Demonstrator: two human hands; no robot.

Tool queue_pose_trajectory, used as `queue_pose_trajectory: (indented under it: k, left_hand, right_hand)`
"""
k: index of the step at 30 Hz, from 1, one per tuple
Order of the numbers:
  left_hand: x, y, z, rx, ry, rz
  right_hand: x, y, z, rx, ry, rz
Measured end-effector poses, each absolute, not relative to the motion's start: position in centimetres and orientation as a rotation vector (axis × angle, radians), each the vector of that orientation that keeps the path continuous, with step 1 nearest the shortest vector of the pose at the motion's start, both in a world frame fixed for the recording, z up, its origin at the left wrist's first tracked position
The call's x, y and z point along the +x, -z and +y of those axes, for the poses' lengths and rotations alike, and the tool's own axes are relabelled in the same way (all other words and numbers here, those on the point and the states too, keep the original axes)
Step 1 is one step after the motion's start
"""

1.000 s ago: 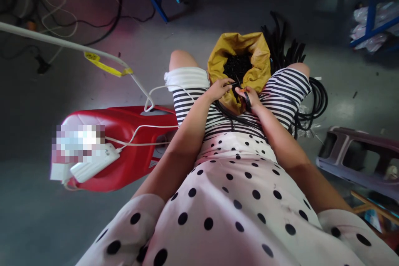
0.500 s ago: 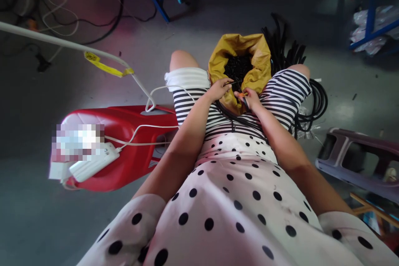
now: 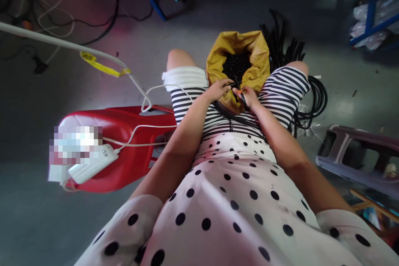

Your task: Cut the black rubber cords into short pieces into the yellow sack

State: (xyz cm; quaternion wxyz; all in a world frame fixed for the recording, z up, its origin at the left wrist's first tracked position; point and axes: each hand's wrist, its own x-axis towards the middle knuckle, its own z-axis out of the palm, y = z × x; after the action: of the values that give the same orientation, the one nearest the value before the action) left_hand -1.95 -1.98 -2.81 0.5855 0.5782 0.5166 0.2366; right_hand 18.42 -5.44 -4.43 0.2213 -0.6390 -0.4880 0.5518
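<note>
Between my knees stands an open yellow bag (image 3: pixel 220 52) with its rim rolled out. Many short black pieces (image 3: pixel 237 64) lie inside it. Over the near side of the bag, my left hand (image 3: pixel 219 89) pinches a thin black length of cable or tubing (image 3: pixel 230 84). Close beside it, my right hand (image 3: pixel 250 97) is closed around a small orange-and-black hand tool (image 3: pixel 239 92), whose exact kind is too small to make out. Black strands (image 3: pixel 229 115) run across my lap beneath both hands.
To the left, a red plastic stool (image 3: pixel 131 133) carries a white power strip (image 3: pixel 93 164); white cords reach toward my lap. A bundle of long black strands (image 3: pixel 282 48) lies beyond my right thigh, looping into a coil (image 3: pixel 321 99). A grey-purple plastic stool (image 3: pixel 352 133) is at right.
The view has shifted slightly. Both hands stay together over the bag's near rim, with the right-hand tool a little closer to the left fingers.
</note>
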Motion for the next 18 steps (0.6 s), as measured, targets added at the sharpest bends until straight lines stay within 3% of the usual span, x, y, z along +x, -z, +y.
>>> queue_pose_trajectory:
  k: [18]
  left_hand:
    - [-1.5, 1.1, -2.5, 1.102, -0.578, 1.375]
  right_hand:
    - [18.1, 4.3, -5.5, -1.786, -1.466, -1.413]
